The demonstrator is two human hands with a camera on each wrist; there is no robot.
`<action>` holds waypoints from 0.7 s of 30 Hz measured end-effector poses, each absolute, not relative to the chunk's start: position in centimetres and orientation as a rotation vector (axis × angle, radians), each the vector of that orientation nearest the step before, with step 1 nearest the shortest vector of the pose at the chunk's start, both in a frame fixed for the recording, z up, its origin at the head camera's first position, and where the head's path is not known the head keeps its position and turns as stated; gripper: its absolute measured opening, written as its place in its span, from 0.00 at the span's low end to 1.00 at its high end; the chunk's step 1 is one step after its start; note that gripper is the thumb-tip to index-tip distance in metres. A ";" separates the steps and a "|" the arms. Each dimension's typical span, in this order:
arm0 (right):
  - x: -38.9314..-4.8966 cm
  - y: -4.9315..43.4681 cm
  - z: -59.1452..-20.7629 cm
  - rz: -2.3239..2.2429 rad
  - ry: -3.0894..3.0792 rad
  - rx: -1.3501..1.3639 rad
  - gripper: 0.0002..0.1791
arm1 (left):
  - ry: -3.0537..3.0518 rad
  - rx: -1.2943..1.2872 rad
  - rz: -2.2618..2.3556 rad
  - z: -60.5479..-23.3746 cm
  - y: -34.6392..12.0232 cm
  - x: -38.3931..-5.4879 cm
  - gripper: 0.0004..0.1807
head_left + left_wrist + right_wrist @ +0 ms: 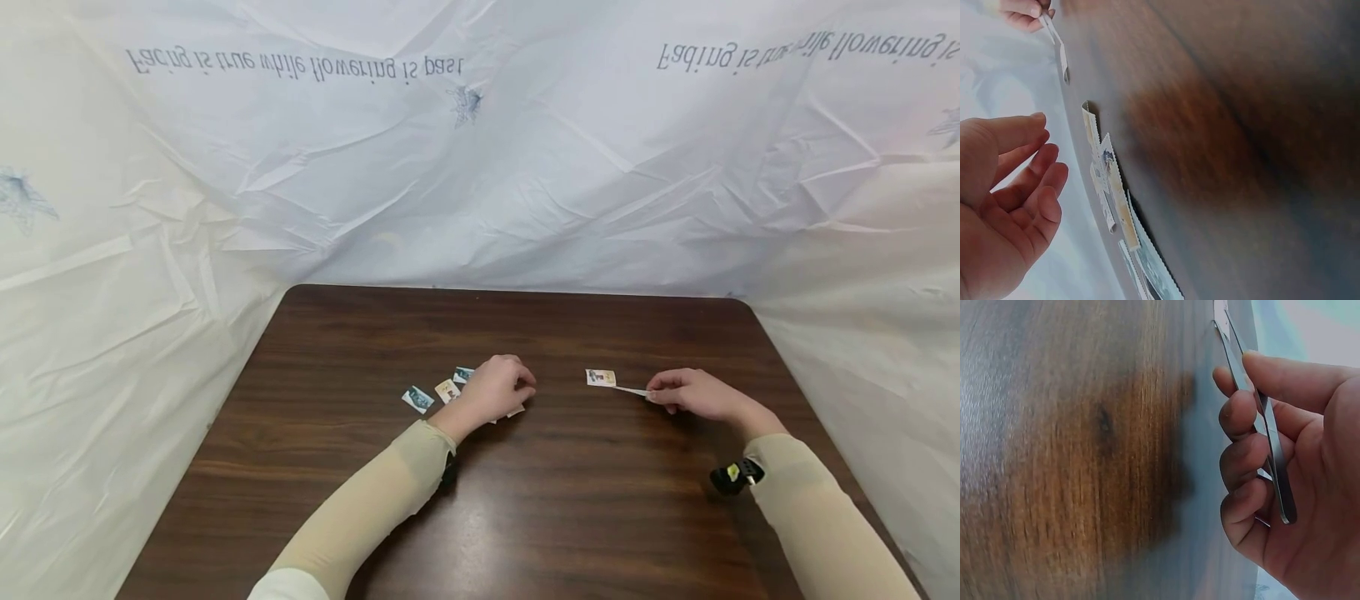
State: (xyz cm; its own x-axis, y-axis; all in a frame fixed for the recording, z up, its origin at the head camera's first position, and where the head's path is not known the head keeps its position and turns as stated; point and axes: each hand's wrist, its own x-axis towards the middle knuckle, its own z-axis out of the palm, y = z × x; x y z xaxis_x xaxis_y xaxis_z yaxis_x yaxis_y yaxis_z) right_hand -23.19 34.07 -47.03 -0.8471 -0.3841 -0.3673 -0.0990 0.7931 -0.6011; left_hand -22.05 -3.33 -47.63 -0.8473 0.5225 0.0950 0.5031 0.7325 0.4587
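Note:
My right hand point(693, 393) pinches a pair of metal tweezers point(1270, 437) between thumb and fingers. The tweezers' tips reach left to a single postage stamp point(600, 377) with a pale, orange-toned print; whether they grip it I cannot tell. Over a loose group of stamps hovers my left hand point(495, 388), its fingers loosely curled with nothing between them. In that group lie a blue-green stamp point(417, 399) and an orange-toned stamp point(447, 391); others are partly hidden under the hand. Perforated edges show on a slightly curled stamp point(1124, 206) in the left wrist view.
Everything lies on a dark wood-grain table point(562, 517) with rounded far corners. Wrinkled white sheeting point(480, 192) with printed lettering hangs behind the table and along both sides. A black wrist device point(737, 476) sits under the right sleeve.

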 end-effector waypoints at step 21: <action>-23.3 33.3 -47.4 -0.736 2.660 -0.333 0.16 | 2.888 0.830 0.755 -47.9 -3.5 -22.0 0.08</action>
State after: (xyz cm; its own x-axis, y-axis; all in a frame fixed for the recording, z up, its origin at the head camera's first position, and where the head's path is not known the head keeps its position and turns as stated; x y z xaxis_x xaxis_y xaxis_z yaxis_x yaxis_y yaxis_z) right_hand -23.34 33.34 -47.40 -0.9077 -0.3152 -0.2770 -0.1280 0.8366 -0.5326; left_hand -22.00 -3.50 -47.86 -0.8557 0.5097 0.0899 0.4884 0.7378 0.4659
